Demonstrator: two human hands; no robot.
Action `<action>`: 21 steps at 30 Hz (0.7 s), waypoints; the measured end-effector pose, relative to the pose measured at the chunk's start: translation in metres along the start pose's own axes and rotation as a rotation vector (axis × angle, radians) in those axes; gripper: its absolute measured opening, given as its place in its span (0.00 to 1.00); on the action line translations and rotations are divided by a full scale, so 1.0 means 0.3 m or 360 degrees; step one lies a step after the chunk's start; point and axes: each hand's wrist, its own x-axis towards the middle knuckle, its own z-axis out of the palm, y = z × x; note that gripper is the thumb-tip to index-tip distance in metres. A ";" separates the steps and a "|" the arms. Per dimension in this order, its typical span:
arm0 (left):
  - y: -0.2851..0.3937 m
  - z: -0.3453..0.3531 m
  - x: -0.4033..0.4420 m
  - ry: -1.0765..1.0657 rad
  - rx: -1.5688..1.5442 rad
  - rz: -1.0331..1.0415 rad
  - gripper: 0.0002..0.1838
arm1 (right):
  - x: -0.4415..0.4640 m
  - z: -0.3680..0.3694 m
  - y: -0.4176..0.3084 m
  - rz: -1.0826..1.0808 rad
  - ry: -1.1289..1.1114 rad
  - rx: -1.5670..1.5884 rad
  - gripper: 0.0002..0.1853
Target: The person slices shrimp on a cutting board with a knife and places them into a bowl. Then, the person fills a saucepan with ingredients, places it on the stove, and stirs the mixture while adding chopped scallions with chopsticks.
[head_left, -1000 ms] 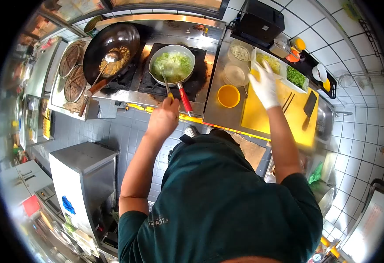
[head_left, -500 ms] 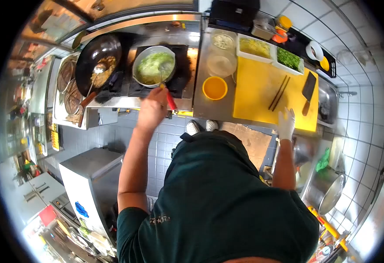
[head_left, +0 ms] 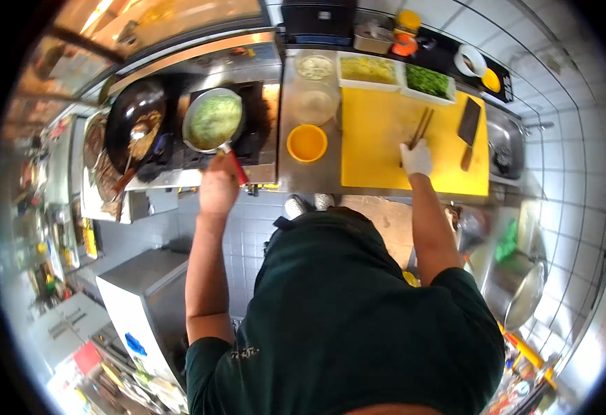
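My bare left hand point(head_left: 218, 185) is closed at the near side of a pot point(head_left: 187, 128) of pale green food in liquid on the stove. The pot's red handle point(head_left: 238, 168) runs right beside my fingers; what they hold is blurred. My right hand point(head_left: 417, 157), in a white glove, is closed around the near part of dark chopsticks point(head_left: 424, 124) over the yellow cutting board point(head_left: 375, 138). A cleaver point(head_left: 469, 124) with a wooden handle lies to its right on the board.
Left of the pot, a black wok point(head_left: 119, 121) holds brownish food and a ladle point(head_left: 137, 131). An orange bowl point(head_left: 307, 143) stands between stove and board. White tubs of yellow shreds point(head_left: 367, 70) and chopped greens point(head_left: 427, 79) line the board's back edge. A sink point(head_left: 507, 131) is at right.
My right hand has moved left from the board's near edge and closed on the chopsticks. My left hand has drawn back slightly from the pot; the utensil seen in the pot no longer shows clearly.
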 end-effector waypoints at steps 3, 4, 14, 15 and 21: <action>0.122 -0.090 -0.001 0.0131 -0.0189 -0.0073 0.12 | 0.034 0.059 0.073 -0.0185 0.0029 0.0024 0.28; 0.091 -0.060 0.008 0.0221 -0.0254 -0.0052 0.13 | 0.026 0.069 0.089 -0.0246 0.0081 0.0025 0.28; 0.115 0.001 0.020 0.0377 -0.0098 -0.0017 0.05 | -0.108 0.008 0.108 -0.0358 -0.0194 -0.0188 0.37; 0.049 0.041 0.041 0.0487 -0.0117 0.0065 0.04 | -0.112 0.016 0.123 -0.0383 -0.0186 -0.0201 0.37; 0.111 -0.023 0.005 -0.0028 0.0061 -0.0326 0.14 | -0.098 0.037 0.151 -0.0482 -0.0141 -0.0190 0.37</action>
